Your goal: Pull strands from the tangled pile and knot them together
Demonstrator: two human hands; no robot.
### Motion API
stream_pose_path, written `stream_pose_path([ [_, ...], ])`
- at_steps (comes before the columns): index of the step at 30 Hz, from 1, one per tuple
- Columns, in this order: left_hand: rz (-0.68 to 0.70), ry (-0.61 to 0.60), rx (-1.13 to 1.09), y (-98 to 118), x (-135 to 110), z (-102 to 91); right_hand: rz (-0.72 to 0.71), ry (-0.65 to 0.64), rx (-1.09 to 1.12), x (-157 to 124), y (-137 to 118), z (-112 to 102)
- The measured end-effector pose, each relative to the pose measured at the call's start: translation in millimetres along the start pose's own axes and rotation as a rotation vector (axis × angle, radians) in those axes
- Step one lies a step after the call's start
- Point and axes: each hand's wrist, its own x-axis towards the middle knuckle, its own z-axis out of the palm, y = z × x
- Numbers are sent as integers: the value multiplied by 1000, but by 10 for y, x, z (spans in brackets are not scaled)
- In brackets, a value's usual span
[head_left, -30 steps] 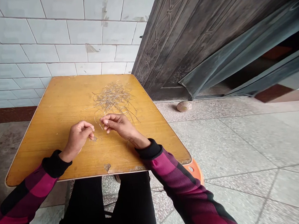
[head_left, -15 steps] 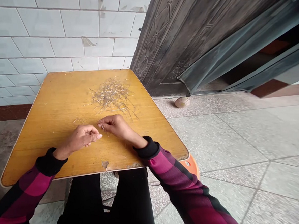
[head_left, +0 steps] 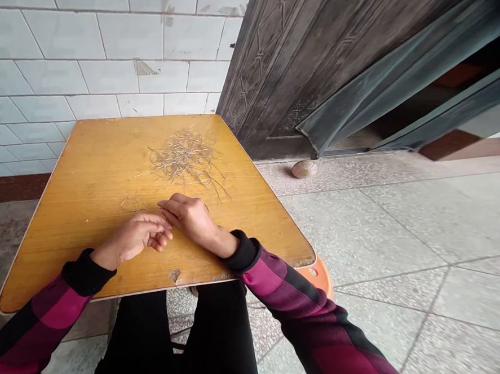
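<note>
On the yellow wooden table [head_left: 99, 156], my two hands meet fingertip to fingertip near the middle. My right hand [head_left: 190, 216] is closed in a pinch on a thin wire. My left hand [head_left: 136, 236] has thumb and forefinger together at the same wire, its other fingers loosely curled. The wire's looped part [head_left: 129, 204] lies on the tabletop just beyond my left hand. Farther back, a tangled heap of thin wires [head_left: 186, 157] spreads out, with several loose ends pointing towards me.
A white tiled wall [head_left: 78, 79] stands behind the table. To the right is a dark carved door [head_left: 270, 95] with a greenish curtain [head_left: 347, 110]. A roundish stone-like object [head_left: 304, 169] rests on the floor. An orange stool [head_left: 321, 276] shows by the table's right corner.
My hands have come together; the left fingers moved right and now touch the right fingertips. My right hand shifted slightly left. The heap of wires is unchanged.
</note>
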Motion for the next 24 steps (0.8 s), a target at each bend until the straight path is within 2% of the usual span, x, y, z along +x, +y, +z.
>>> stream_pose_path([
  [4, -143, -90, -251, -13, 67, -53, -58, -2, -84, -35, -47, -26],
  [7, -138, -95, -303, -45, 99, -72, -129, -14, -134, -45, -66, -45],
  [10, -114, -69, -318, -61, 98, -88, -195, -7, -48, -32, -58, -82],
  [14, -62, -60, -254, -35, 60, -117, -225, 156, 182, -9, -44, -185],
  [17, -30, -39, -199, -20, 40, -137, -205, 284, 227, -10, -39, -264],
  [19, -17, -47, -170, -19, 36, -144, -238, 237, 234, -14, -20, -286],
  [22, 15, -66, -116, -16, 32, -143, -304, 28, 229, -12, 34, -269],
  [24, 38, -67, -80, -6, 27, -138, -312, -50, 226, -4, 69, -250],
])
